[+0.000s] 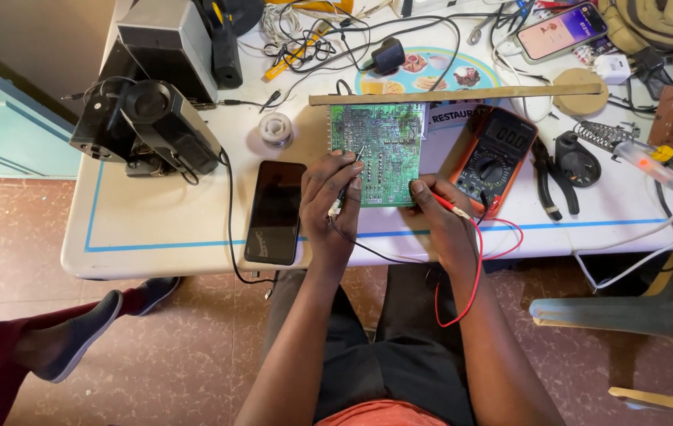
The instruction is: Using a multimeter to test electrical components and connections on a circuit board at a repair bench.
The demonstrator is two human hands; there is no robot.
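A green circuit board [380, 142] lies flat on the white table [163, 221] in front of me. My left hand [330, 201] pinches a black test probe [351, 175] whose tip touches the board's left part. At the board's lower right edge, my right hand [439, 213] grips a red test probe [448, 205]. Red and black leads [474, 268] run from the probes toward an orange-cased multimeter [494, 154] just right of the board.
A dark smartphone [276, 211] lies left of my left hand. Behind it sit a solder spool [276, 128], black equipment [151, 122], tangled cables, pliers [548, 177], a soldering iron on its stand [652, 158] and a lit phone [561, 30]. Another person's legs [60, 335] show at lower left.
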